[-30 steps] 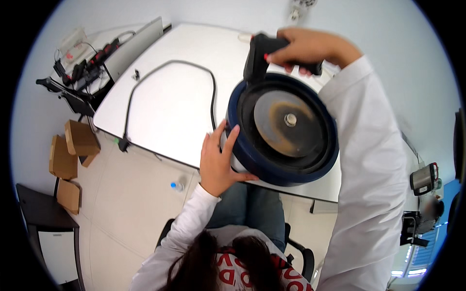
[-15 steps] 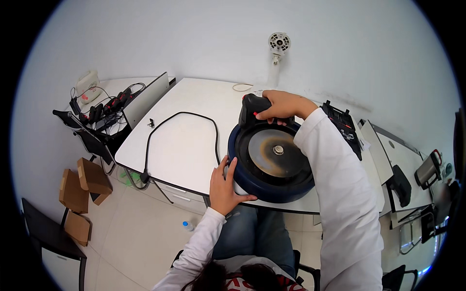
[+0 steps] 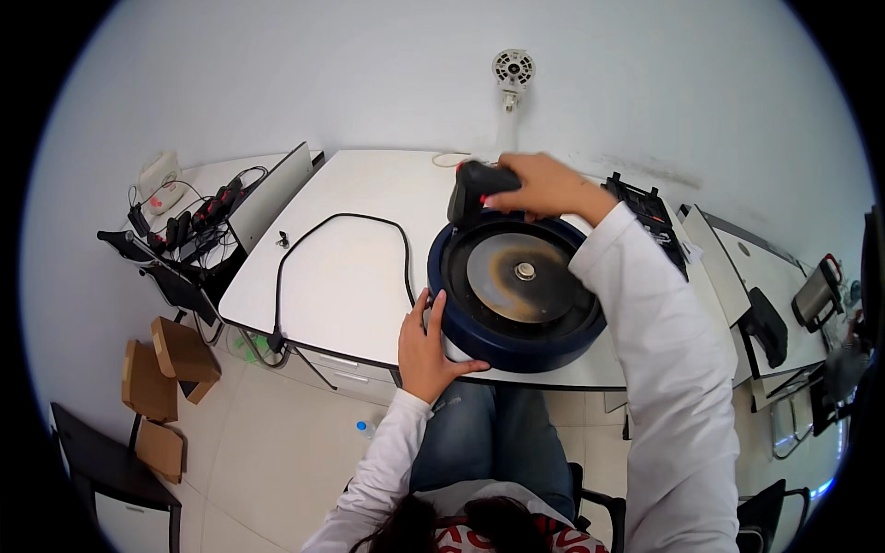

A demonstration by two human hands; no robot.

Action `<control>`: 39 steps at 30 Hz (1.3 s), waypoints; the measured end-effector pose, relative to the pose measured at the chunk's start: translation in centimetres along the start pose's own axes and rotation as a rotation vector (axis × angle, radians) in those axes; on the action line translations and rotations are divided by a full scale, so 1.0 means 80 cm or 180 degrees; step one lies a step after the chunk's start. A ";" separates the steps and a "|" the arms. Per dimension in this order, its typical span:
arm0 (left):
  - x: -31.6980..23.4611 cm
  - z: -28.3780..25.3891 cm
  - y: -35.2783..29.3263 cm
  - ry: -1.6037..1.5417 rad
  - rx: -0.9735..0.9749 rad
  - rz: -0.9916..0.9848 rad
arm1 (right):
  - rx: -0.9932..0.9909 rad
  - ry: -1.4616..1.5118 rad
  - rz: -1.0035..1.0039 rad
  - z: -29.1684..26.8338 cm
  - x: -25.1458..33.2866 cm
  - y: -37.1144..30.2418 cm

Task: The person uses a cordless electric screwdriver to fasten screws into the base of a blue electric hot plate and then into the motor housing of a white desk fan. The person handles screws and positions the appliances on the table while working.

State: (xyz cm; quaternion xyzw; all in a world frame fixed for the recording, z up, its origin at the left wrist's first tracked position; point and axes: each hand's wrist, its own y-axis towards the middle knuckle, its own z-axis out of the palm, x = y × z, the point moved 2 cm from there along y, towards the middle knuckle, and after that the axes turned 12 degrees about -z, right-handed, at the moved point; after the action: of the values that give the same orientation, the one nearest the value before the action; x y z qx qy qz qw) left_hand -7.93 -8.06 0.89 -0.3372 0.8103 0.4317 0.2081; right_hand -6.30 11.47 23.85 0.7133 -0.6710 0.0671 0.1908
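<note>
A round dark blue electric cooker base [image 3: 544,358] lies on the table, a grey, brown-stained heating plate [image 3: 507,293] with a metal knob inside it. My left hand [image 3: 427,355] rests against its near left side, fingers and thumb spread along the rim. My right hand [image 3: 548,184] is wrapped around the handle of a black cordless screwdriver [image 3: 467,194] with red buttons. The tool points downward, and its thin bit reaches the inner rim at the far left. Whether a screw sits under the bit is too small to tell.
A black power cord [image 3: 346,216] loops across the white table [image 3: 346,276]. Small dark pieces [image 3: 283,239] lie at the left. Behind my right forearm is an open black tool case [image 3: 650,217]. Against the wall stands a pale fan-like device [image 3: 513,72]. Cardboard boxes [image 3: 149,382] sit on the floor.
My right hand tips the screwdriver more upright and shifts it slightly left, so its bit shows at the rim. My left hand stays on the cooker base. The whole view has shifted slightly.
</note>
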 end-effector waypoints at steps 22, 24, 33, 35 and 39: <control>0.007 -0.025 0.074 -0.0768 -0.0096 -0.0259 | -0.1287 0.3158 0.0706 0.068 -0.082 -0.125; 0.002 -0.022 0.122 -0.0414 -0.0056 0.0135 | -0.1306 0.3490 0.0835 0.080 -0.096 -0.133; 0.017 0.023 0.205 0.0549 0.0605 0.0182 | -0.1461 0.3996 0.0792 0.080 -0.100 -0.196; 0.029 0.017 0.221 -0.1051 0.0867 -0.0041 | -0.1519 0.3986 0.0784 0.080 -0.099 -0.211; -0.019 -0.038 0.222 -0.1854 0.0551 -0.0268 | -0.1704 0.3972 0.0720 0.090 -0.098 -0.237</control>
State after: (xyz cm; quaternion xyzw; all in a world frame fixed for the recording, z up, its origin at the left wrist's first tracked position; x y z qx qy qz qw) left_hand -19.94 -2.96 13.39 -0.2136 0.7357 0.4305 0.4772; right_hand 10.46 16.64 11.03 0.3951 -0.4994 0.3168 0.7029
